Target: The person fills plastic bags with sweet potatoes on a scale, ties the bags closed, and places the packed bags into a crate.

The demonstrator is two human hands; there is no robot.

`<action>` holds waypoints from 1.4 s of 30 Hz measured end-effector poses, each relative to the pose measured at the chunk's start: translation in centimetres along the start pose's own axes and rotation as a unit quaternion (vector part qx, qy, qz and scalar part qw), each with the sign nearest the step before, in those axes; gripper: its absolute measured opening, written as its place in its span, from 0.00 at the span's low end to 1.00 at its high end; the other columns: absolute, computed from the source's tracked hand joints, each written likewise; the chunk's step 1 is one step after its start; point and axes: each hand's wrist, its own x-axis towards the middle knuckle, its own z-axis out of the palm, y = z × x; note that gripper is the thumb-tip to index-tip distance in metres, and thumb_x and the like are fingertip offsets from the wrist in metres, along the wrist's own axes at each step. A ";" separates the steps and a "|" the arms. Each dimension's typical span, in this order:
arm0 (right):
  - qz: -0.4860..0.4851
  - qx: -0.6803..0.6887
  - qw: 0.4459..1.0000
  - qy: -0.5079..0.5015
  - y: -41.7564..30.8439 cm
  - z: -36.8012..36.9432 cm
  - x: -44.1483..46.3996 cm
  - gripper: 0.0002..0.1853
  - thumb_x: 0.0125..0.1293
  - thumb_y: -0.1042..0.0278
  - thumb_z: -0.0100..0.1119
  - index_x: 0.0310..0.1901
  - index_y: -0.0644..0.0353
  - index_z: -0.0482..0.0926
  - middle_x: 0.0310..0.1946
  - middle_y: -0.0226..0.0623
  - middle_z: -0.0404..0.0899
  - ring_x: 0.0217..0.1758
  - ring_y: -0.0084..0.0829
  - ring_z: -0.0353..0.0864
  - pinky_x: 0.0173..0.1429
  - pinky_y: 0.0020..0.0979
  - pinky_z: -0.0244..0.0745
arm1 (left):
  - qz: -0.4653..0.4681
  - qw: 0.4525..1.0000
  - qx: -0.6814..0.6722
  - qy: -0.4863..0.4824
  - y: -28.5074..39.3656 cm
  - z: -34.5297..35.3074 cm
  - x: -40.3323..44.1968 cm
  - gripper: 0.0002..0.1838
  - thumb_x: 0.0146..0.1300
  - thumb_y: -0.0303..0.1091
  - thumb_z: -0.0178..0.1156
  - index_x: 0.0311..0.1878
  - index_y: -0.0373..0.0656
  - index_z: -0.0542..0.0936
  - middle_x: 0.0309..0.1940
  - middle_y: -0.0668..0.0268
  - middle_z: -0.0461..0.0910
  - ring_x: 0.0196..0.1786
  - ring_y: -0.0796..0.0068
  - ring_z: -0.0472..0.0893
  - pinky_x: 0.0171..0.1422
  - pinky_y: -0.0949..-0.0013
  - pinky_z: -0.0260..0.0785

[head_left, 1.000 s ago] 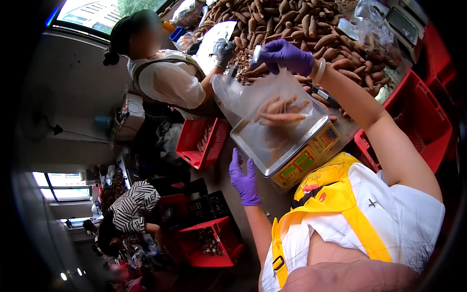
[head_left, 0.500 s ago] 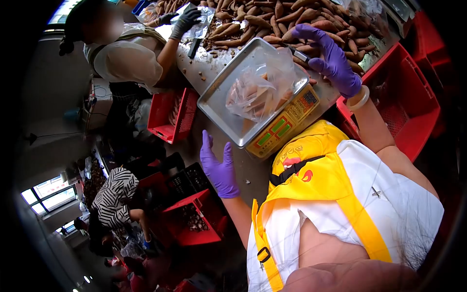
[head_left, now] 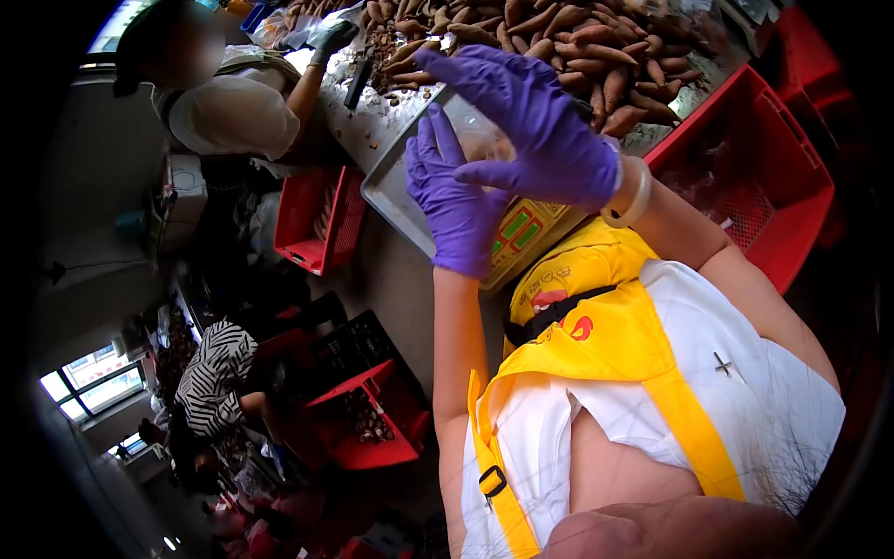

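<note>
My left hand point(head_left: 452, 191), in a purple glove, reaches over the tray of a digital scale point(head_left: 396, 191) with its fingers stretched out. Above and partly in front of it is my right hand point(head_left: 545, 130), gloved the same way, its fingers extended and thumb apart. Between and behind the hands a clear plastic bag point(head_left: 482, 138) with something inside lies on the tray. My hands cover most of the bag, and whether they touch it I cannot tell. The scale's green display shows below my left hand.
Sweet potatoes point(head_left: 596, 51) are heaped on the table behind the scale. A red crate point(head_left: 764, 177) stands at right, a smaller red crate point(head_left: 321, 219) at left. A co-worker point(head_left: 237, 112) with gloved hands works at the upper left; another person point(head_left: 219, 373) bends farther back.
Both hands have come together over the scale: my left hand moved up and inward, my right hand moved left. They now hide most of the bag. The co-worker's gloved hand shifted left.
</note>
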 end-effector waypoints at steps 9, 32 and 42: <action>0.161 -0.218 0.949 -0.159 8.1 1.8 -8.7 0.19 0.59 0.63 0.62 0.53 0.51 0.80 0.37 0.35 0.81 0.51 0.36 0.79 0.75 0.55 0.40 | -0.107 0.961 0.163 0.196 -5.6 -5.0 -4.7 0.13 0.59 0.30 0.63 0.48 0.45 0.85 0.28 0.61 0.79 0.33 0.59 0.78 0.40 0.59 0.70; 0.259 0.613 0.743 -0.065 3.0 0.2 -1.5 0.12 0.62 0.73 0.60 0.47 0.64 0.84 0.43 0.33 0.85 0.49 0.25 0.82 0.57 0.26 0.72 | -0.210 0.743 -0.636 0.027 -1.8 -6.4 -1.4 0.28 0.54 0.16 0.46 0.60 0.34 0.75 0.65 0.57 0.72 0.50 0.67 0.79 0.55 0.68 0.70; -0.077 0.260 0.962 -0.039 3.6 3.6 1.2 0.28 0.60 0.57 0.64 0.62 0.55 0.74 0.48 0.40 0.82 0.46 0.38 0.83 0.53 0.33 0.78 | -0.218 0.833 -0.506 -0.057 -5.3 -5.5 0.1 0.11 0.66 0.21 0.59 0.49 0.37 0.83 0.41 0.64 0.84 0.39 0.73 0.84 0.30 0.77 0.72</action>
